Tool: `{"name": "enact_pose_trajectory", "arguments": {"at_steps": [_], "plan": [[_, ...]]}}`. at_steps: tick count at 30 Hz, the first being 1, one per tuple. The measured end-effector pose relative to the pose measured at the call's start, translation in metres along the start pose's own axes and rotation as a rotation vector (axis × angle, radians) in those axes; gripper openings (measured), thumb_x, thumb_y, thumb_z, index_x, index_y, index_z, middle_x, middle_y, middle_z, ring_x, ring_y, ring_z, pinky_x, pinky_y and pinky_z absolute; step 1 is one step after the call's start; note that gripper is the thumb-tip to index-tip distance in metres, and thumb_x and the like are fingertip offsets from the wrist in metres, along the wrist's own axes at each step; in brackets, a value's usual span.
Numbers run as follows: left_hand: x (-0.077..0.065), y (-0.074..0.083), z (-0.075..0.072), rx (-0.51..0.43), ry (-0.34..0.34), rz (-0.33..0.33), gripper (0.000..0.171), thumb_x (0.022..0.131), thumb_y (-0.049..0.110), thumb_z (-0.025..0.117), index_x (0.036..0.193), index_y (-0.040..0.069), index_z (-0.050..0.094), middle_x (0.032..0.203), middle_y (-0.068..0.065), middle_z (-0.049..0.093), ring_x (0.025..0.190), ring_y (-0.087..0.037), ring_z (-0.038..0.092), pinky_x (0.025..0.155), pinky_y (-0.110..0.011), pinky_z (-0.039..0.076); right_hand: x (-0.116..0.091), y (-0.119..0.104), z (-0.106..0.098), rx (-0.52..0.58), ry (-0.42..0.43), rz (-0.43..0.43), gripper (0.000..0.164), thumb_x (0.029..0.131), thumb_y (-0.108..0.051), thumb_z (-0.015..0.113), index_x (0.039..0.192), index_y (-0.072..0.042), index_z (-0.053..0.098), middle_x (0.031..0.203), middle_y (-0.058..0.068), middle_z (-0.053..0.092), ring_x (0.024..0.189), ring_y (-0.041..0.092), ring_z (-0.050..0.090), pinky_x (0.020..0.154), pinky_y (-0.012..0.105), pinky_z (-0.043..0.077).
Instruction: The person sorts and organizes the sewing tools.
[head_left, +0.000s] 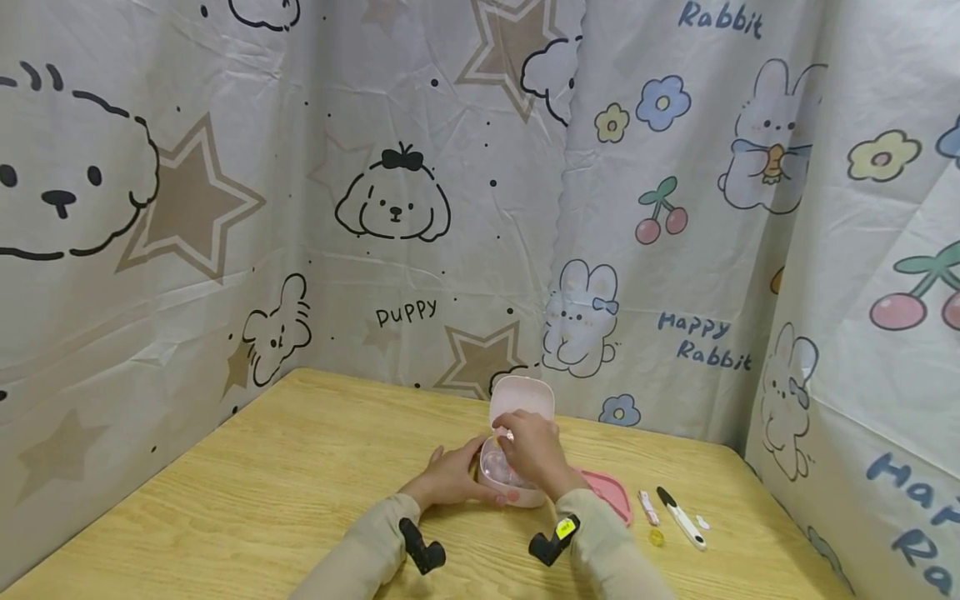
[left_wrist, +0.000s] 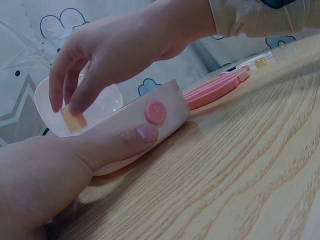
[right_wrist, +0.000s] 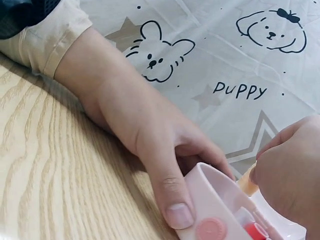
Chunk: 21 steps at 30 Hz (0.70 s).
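Observation:
A small pale pink box [head_left: 528, 498] with a round pink button on its front stands on the table, its lid [head_left: 522, 394] tipped up at the back. My left hand [head_left: 447, 478] grips the box from the left, thumb along the front wall and fingers round the side. Over the open box, my right hand [head_left: 534, 450] pinches a small orange-yellow piece [left_wrist: 74, 120] between thumb and fingers; I cannot tell what kind of thing it is. Inside the box, the right wrist view shows a small red item [right_wrist: 256, 231] beside clear plastic.
A darker pink, shallow tray-like piece [head_left: 611, 493] lies just right of the box. Farther right are a small pink-and-white item [head_left: 648, 508], a yellow round piece [head_left: 657, 537], a slim black-and-white tool [head_left: 682, 518] and a white scrap [head_left: 702, 522]. Printed curtains [head_left: 442, 275] surround the wooden table [head_left: 300, 467].

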<state>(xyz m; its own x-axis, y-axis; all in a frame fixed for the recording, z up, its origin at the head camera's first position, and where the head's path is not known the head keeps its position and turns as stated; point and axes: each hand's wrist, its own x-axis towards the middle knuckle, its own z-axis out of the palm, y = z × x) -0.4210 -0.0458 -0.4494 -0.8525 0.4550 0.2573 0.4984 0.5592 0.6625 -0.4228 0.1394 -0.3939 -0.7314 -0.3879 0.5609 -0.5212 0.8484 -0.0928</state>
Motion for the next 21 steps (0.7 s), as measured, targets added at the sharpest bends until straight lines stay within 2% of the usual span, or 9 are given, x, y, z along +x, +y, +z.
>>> {"name": "enact_pose_trajectory", "arguments": {"at_steps": [8, 21], "plan": [[-0.0002, 0.0016, -0.0007, -0.008, -0.020, -0.019, 0.115, 0.075, 0.062, 0.086, 0.163, 0.012, 0.031, 0.161, -0.008, 0.042, 0.145, -0.031, 0.040, 0.115, -0.073, 0.003, -0.0007, -0.0043, 0.0084, -0.015, -0.061, -0.027, 0.013, 0.092, -0.014, 0.079, 0.105, -0.016, 0.078, 0.101, 0.003, 0.074, 0.098, 0.032, 0.066, 0.078, 0.054, 0.043], [0.0012, 0.0000, -0.0008, -0.009, -0.019, -0.020, 0.116, 0.075, 0.063, 0.086, 0.164, 0.014, 0.030, 0.160, -0.007, 0.043, 0.144, -0.031, 0.042, 0.115, -0.073, 0.003, -0.0015, -0.0064, 0.0116, -0.037, -0.117, 0.002, 0.013, 0.091, -0.015, 0.079, 0.104, -0.018, 0.079, 0.099, 0.002, 0.072, 0.093, 0.030, 0.064, 0.080, 0.056, 0.044]]}}
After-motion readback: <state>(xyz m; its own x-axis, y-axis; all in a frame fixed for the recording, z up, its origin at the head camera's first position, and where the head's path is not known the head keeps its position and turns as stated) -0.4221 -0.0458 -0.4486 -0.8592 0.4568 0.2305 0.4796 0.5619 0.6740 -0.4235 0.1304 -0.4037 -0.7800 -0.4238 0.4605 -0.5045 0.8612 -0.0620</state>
